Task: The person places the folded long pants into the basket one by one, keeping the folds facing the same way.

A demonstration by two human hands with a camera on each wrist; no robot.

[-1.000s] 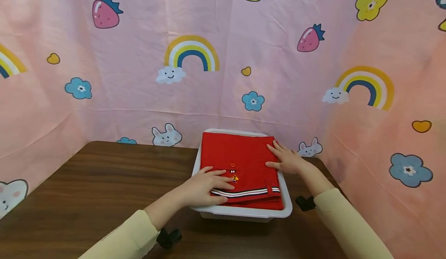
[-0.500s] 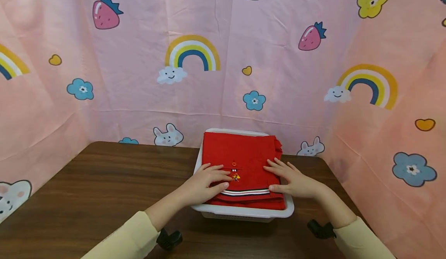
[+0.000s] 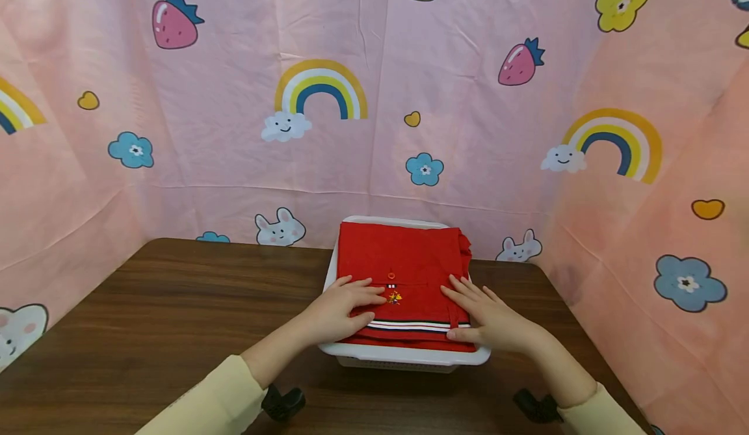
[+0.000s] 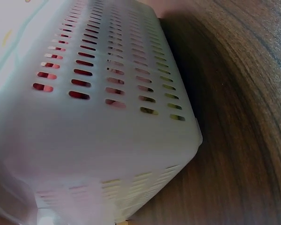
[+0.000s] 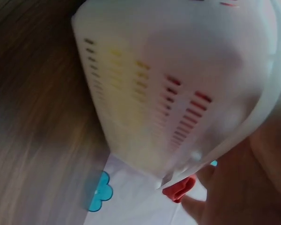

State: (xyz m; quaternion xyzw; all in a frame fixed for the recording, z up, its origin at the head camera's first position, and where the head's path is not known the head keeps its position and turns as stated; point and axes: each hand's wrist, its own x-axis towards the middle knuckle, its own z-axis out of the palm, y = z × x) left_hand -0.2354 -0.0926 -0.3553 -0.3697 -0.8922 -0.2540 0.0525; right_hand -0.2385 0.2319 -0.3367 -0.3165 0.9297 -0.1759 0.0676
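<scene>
A folded red garment (image 3: 404, 246) with a button, a small yellow emblem and a white-and-dark striped band lies on top in a white plastic basket (image 3: 409, 355). My left hand (image 3: 336, 311) rests on the garment's left side, fingers spread toward the emblem. On the right side, my right hand (image 3: 491, 315) lies with spread fingers over the cloth near the striped band. Some red cloth bunches out past the basket's far right corner. In the left wrist view, red and yellowish colours show through the slots of the basket wall (image 4: 98, 122).
The basket stands on a dark wooden table (image 3: 193, 318), toward its right side. A pink printed curtain (image 3: 374, 162) hangs behind and at both sides. Black wrist mounts (image 3: 283, 402) sit under both forearms.
My right hand has drawn back from the garment's far right edge toward the near right side, exposing bunched cloth at the far corner. My left hand has barely shifted.
</scene>
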